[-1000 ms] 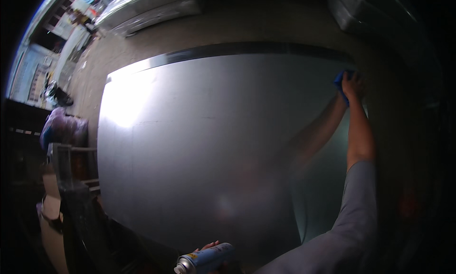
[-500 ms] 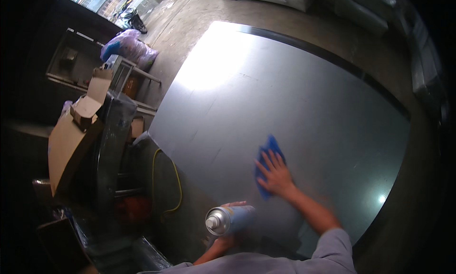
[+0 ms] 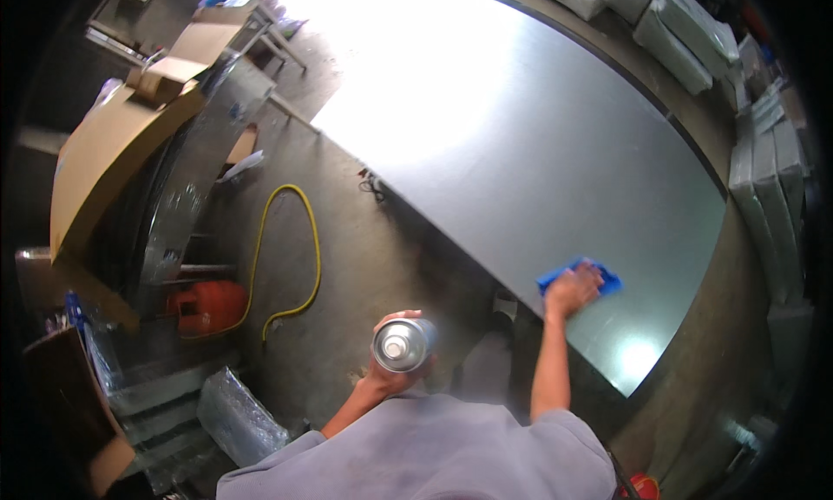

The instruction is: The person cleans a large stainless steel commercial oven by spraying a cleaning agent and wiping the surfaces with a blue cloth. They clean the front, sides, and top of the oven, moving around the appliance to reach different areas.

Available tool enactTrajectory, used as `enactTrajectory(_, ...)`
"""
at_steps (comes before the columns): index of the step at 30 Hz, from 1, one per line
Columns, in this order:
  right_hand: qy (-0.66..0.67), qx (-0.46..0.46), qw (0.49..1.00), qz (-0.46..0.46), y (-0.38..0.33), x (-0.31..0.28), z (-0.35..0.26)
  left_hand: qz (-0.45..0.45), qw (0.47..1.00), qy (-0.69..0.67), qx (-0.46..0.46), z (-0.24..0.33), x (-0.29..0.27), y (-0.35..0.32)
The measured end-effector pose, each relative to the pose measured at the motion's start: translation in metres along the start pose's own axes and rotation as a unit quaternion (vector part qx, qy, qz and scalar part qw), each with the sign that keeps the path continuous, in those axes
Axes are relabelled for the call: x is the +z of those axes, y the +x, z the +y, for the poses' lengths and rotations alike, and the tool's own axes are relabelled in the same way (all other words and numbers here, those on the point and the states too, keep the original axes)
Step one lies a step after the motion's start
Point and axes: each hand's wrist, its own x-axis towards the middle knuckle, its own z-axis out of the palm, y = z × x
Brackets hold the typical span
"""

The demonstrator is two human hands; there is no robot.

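Observation:
My left hand [image 3: 387, 385] is wrapped around an aerosol spray can [image 3: 403, 344] in front of my body. The can's nozzle end faces up at me. To the right, my right hand [image 3: 573, 292] is closed over a blue cloth [image 3: 611, 283] and presses it flat on a large grey metal sheet [image 3: 529, 179]. The cloth lies near the sheet's near right corner and sticks out around the fingers, which are slightly blurred. Glare whitens the sheet's far left part.
A yellow hose [image 3: 316, 248] loops on the floor at left beside a red-orange tank [image 3: 208, 307]. Cardboard [image 3: 113, 166] and plastic-wrapped pieces [image 3: 239, 413] stand at the left. Wrapped panels [image 3: 768, 166] lean along the right. Cable [image 3: 371, 186] hangs at the sheet's edge.
My right hand has slid the cloth rightward toward the near corner of the sheet. My view has shifted, showing more floor at left. The left hand still grips the can, now more upright.

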Motion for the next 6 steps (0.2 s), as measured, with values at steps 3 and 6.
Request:
enactTrajectory(3,0.237,-0.226,0.945,0.006,-0.043,-0.028,-0.152,0.022,0.999,-0.031,-0.032,-0.014,-0.065,-0.071)
enactTrajectory(6,0.141,-0.387,0.911,-0.013,-0.099,-0.067,-0.272,0.059,0.997,0.022,-0.038,-0.026,-0.125,-0.139)
